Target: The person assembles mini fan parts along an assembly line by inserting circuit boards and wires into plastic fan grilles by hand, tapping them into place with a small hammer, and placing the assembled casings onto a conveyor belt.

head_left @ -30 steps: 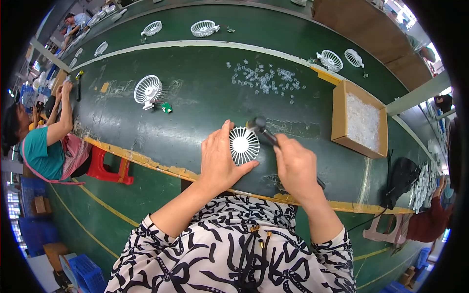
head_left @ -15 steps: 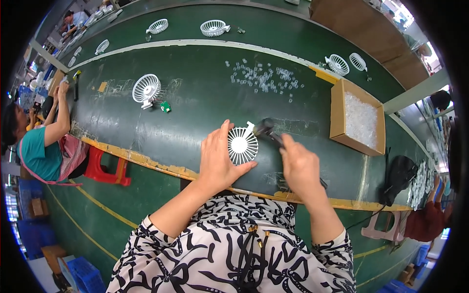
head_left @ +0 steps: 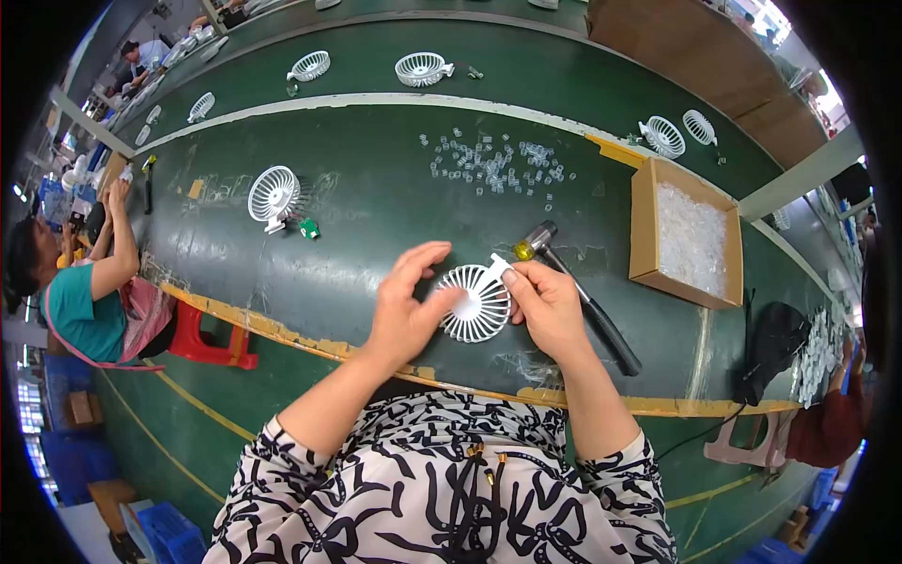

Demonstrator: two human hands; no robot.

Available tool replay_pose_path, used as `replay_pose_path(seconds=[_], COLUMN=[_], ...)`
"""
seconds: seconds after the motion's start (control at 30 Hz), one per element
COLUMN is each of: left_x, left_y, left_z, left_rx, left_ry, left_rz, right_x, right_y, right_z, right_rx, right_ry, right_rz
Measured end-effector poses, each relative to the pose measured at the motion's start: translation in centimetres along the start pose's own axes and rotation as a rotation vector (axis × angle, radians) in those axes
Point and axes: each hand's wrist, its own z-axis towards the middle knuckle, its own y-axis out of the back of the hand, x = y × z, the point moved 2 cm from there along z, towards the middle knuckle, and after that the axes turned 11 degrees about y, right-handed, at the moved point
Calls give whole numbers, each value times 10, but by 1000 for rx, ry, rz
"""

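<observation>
A round white slotted fan cover (head_left: 482,316) is in front of me at the table's near side. My right hand (head_left: 550,308) pinches its short stem between thumb and fingers. At its left side, my left hand (head_left: 406,305) has its fingers stretched and apart, with the thumb lying over the cover's middle. Whether that thumb presses on it I cannot tell. A hammer with a black handle (head_left: 609,331) and a yellow face lies on the table just right of my right hand. Farther left stands another white fan cover (head_left: 274,195) with a small green circuit board (head_left: 309,228) beside it.
Many small clear plastic pieces (head_left: 498,166) lie scattered at the table's far side. A cardboard box (head_left: 642,235) of clear pieces stands right, near a black bag (head_left: 775,343). More fan covers (head_left: 423,69) sit on the green belt beyond. A co-worker (head_left: 80,291) sits at left.
My right hand has let go of the hammer, which now lies on the table, and has taken the cover's stem. My left hand has loosened, its fingers lifted off the rim.
</observation>
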Motion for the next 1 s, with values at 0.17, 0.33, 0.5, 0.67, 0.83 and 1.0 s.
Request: replay_pose_path(seconds=[0.17, 0.33, 0.5, 0.67, 0.83, 1.0], left_x=[4, 13, 17, 9, 2, -13], left_y=[-23, -47, -53, -44, -21, -3], left_z=[69, 109, 118, 99, 52, 30], left_rx=[-67, -105, -169, -108, 86, 208], left_ry=[50, 32, 23, 153, 714, 814], left_rz=[93, 317, 426, 120, -440, -692], right_x=[-2, -6, -1, 4, 2, 7], right_y=[1, 2, 2, 5, 10, 13], right_z=[-4, 0, 4, 9, 8, 5], right_rx=[-83, -72, -88, -131, -132, -36], right_ry=[44, 160, 191, 324, 313, 118], right_rz=[4, -48, -123, -167, -70, 169])
